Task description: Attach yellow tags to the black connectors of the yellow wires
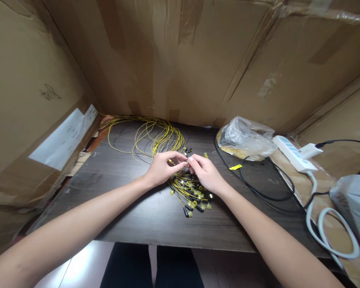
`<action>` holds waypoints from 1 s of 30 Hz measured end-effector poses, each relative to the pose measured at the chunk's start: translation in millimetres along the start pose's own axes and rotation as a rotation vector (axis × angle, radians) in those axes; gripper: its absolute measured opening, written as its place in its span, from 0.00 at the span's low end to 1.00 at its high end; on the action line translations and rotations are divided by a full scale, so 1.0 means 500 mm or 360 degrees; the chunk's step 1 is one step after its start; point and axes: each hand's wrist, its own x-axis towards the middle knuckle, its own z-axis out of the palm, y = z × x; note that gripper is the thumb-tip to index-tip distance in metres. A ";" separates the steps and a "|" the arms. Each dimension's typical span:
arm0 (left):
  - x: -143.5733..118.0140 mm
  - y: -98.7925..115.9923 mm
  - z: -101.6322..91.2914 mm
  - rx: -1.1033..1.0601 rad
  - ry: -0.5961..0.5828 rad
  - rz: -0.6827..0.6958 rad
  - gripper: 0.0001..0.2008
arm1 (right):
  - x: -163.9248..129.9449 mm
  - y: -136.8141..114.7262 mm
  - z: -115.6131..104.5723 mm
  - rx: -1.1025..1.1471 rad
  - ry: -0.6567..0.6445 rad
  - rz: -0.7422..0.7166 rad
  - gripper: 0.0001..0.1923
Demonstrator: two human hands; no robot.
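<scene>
My left hand (165, 167) is closed in a pinch, with thumb and index fingertips meeting over the cable bundle. Opposite it, my right hand (205, 173) also pinches, its fingertips touching those of the left. A small yellow piece (188, 162) shows between the fingertips, mostly covered. Thin yellow cables (172, 138) loop behind my left hand and pass beneath both hands. Below them fan out several black connectors (186, 212) with clear yellow caps (190, 205). One loose-looking yellow cap (206, 155) lies just beyond my right hand.
A clear plastic bag (246, 134) lies at the back right of the dark table (123, 216). Black cable (258, 194) with a yellow tag (235, 167) curves beside it. Farther right are a white power strip (294, 154) and another bag (355, 204). Cardboard walls (180, 60) surround the table.
</scene>
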 end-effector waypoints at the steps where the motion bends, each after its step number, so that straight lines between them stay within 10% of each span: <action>1: 0.001 -0.001 0.000 -0.0006 0.0010 -0.0012 0.06 | -0.001 -0.001 0.000 -0.0022 0.0011 0.0002 0.24; 30: -0.005 0.008 -0.002 0.0078 -0.0005 0.0070 0.06 | -0.006 -0.008 -0.002 0.0034 -0.0138 0.0030 0.23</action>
